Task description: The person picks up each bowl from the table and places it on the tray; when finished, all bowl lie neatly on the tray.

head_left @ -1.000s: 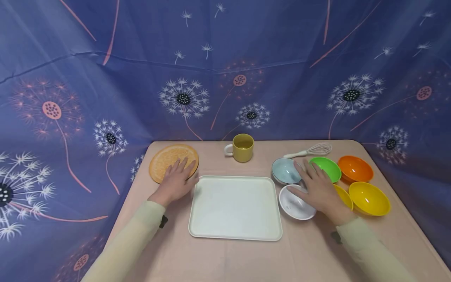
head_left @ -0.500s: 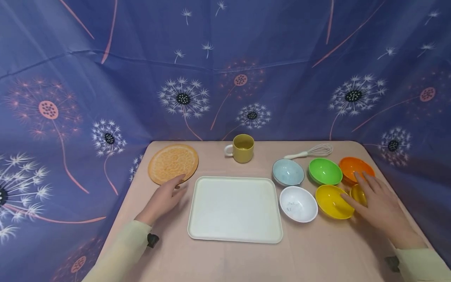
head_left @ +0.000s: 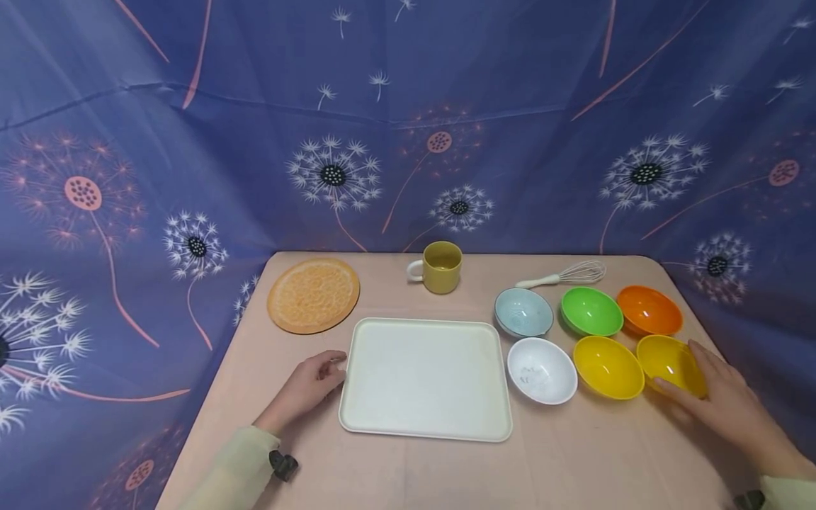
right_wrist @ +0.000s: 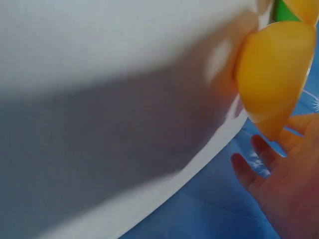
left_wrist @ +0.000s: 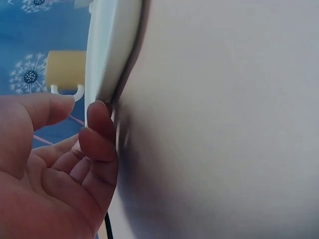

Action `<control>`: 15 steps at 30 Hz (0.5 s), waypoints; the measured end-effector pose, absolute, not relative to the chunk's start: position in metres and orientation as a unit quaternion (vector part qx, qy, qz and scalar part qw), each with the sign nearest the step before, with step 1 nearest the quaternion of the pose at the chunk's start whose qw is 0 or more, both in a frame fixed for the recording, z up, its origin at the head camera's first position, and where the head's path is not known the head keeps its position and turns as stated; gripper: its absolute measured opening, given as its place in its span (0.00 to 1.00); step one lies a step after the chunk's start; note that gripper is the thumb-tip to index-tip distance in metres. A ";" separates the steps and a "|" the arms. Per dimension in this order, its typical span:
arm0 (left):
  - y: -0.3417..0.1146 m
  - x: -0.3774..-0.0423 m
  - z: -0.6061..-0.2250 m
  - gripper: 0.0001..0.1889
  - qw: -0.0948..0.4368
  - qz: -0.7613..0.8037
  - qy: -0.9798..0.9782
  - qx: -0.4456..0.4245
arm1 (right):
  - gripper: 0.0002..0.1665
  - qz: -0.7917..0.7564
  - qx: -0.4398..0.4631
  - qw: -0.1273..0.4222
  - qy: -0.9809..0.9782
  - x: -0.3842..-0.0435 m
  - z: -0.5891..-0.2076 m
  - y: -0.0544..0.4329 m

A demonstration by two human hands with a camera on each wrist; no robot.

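Observation:
At the left edge of the white tray [head_left: 426,379], my left hand [head_left: 306,389] has its fingertips right at the rim. In the left wrist view its fingers are loosely curled beside the tray's edge [left_wrist: 127,40], with the thumb apart from them. On the right, my right hand [head_left: 733,407] spreads round the near right side of a yellow bowl [head_left: 669,365], thumb at the near rim and fingers along the right rim. The right wrist view shows this yellow bowl [right_wrist: 276,69] sitting on the table, the fingers [right_wrist: 244,169] extended behind it.
Beside it stand another yellow bowl [head_left: 608,368], an orange bowl [head_left: 650,312], a green bowl [head_left: 591,312], a light blue bowl [head_left: 524,313] and a white bowl [head_left: 542,372]. Behind lie a whisk [head_left: 561,275], a mustard mug [head_left: 442,268] and a round orange-patterned mat [head_left: 314,296].
My left hand has moved from over the round mat down to the tray's left edge. My right hand has gone rightward from above the white bowl to the rightmost yellow bowl.

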State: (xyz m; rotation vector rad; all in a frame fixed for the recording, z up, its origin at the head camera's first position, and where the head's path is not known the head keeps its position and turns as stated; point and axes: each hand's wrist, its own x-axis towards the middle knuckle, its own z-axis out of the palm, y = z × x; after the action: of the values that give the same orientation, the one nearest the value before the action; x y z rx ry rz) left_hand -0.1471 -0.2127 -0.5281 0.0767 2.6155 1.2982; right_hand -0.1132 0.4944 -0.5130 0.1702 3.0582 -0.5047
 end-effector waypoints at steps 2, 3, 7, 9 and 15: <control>-0.212 -0.146 -0.531 0.21 0.112 0.443 0.889 0.031 | 0.70 -0.169 0.058 0.018 0.984 -0.114 -0.516 0.494; -0.212 -0.145 -0.533 0.21 0.112 0.442 0.889 0.034 | 0.70 -0.171 0.056 0.014 0.984 -0.115 -0.518 0.494; -0.211 -0.145 -0.539 0.21 0.107 0.434 0.894 0.041 | 0.72 -0.172 0.047 -0.005 0.984 -0.117 -0.522 0.494; -0.211 -0.145 -0.541 0.22 0.105 0.434 0.894 0.041 | 0.73 -0.167 0.046 -0.008 0.985 -0.119 -0.522 0.495; -0.213 -0.144 -0.545 0.22 0.098 0.438 0.893 0.036 | 0.76 -0.163 0.054 0.011 0.985 -0.125 -0.513 0.496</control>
State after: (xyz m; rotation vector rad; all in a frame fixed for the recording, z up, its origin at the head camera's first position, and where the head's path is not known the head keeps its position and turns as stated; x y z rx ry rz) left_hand -0.1441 -0.2125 -0.5450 0.1065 2.6422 1.2977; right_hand -0.1253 0.4963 -0.5134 0.1672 3.0728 -0.5071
